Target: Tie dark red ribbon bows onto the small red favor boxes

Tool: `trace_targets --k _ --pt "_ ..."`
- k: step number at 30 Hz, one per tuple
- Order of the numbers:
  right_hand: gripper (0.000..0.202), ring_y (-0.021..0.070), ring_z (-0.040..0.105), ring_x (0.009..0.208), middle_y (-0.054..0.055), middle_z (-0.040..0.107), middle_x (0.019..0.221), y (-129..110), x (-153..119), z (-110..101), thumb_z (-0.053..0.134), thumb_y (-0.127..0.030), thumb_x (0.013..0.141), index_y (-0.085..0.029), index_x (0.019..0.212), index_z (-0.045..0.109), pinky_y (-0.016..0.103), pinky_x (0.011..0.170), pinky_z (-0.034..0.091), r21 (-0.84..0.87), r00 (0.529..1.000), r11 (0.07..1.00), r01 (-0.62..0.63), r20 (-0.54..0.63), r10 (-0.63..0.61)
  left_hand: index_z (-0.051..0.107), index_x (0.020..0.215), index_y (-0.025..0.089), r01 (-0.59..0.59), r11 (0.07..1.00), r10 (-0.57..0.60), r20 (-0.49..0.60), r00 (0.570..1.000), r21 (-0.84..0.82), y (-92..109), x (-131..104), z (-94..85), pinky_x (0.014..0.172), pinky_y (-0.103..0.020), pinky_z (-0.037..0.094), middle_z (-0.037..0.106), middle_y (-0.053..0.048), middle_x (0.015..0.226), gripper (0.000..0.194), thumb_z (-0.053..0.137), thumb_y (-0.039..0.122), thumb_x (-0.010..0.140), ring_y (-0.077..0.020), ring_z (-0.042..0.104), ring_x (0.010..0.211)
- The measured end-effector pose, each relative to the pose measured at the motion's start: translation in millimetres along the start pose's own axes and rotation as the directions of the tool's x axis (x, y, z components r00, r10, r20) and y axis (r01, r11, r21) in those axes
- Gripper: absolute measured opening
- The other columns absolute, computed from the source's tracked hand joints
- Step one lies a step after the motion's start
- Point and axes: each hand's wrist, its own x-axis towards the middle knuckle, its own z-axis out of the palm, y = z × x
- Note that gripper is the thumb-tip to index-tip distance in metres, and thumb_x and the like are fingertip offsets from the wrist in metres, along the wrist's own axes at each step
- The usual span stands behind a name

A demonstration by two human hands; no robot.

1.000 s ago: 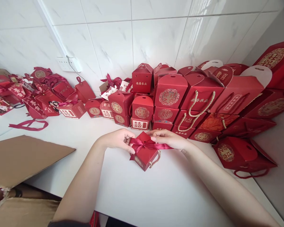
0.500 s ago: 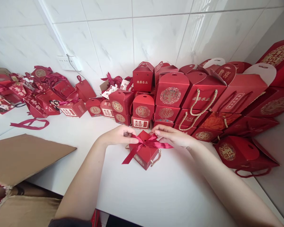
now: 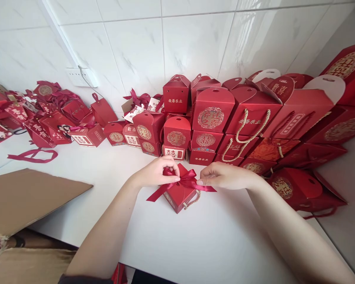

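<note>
A small red gift box point(image 3: 177, 197) sits on the white table, turned cornerwise, with a twisted cream cord handle point(image 3: 193, 200) hanging at its right side. Across its top lies a dark red satin ribbon point(image 3: 187, 180) tied in a bow, its tails pointing out left and right. My left hand point(image 3: 162, 171) pinches the ribbon near the knot between thumb and fingers. On the other side my right hand point(image 3: 221, 175) has its fingers curled, thumb and forefinger closed on the ribbon by the right tail.
Stacked red gift boxes point(image 3: 210, 118) stand along the tiled wall. More ribboned boxes point(image 3: 62, 106) are heaped at the far left, near a loose ribbon loop point(image 3: 32, 156). An open cardboard carton point(image 3: 32, 197) juts over the table's left front edge.
My left hand has come in closer to the knot. My right hand has moved outward and lower, from the upper loop to the right tail. The camera view has shifted slightly.
</note>
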Motion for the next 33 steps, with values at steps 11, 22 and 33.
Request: trace_targets --k 11,22,33 --pt "0.039 0.0162 0.066 0.064 0.008 0.071 0.071 9 1 -7 0.063 -0.048 0.086 -0.011 0.087 0.073 0.027 0.064 0.051 0.393 0.95 0.919 0.015 0.282 -0.136 0.07 0.079 0.019 -0.015 1.0 0.014 0.029 0.999 0.018 -4 3 -1.9 0.075 -0.027 0.045 0.056 -0.001 0.086 0.013 0.068 0.032 0.078 -0.0135 0.054 0.078" --pt "0.04 0.019 0.071 0.08 0.008 0.076 0.085 45 25 2 0.081 -0.042 0.068 -0.013 0.094 0.077 0.028 0.08 0.054 0.386 0.888 0.922 0.029 0.413 -0.201 0.071 0.077 0.019 -0.005 1.0 0.005 0.019 1.0 0.016 -7 4 -2.7 0.073 -0.027 0.044 0.058 -0.002 0.086 0.016 0.069 0.035 0.077 -0.0136 0.055 0.077" --pt "0.034 0.0205 0.067 0.089 0.009 0.073 0.095 29 0 -17 0.056 -0.042 0.091 -0.013 0.099 0.071 0.031 0.082 0.051 0.165 0.977 0.984 0.074 0.186 -0.105 0.057 0.086 0.02 0.19 0.978 -0.196 -0.06 0.979 -0.09 -9 -13 -26.0 0.064 -0.023 0.041 0.059 0.001 0.083 0.031 0.067 0.048 0.078 -0.0123 0.052 0.072"
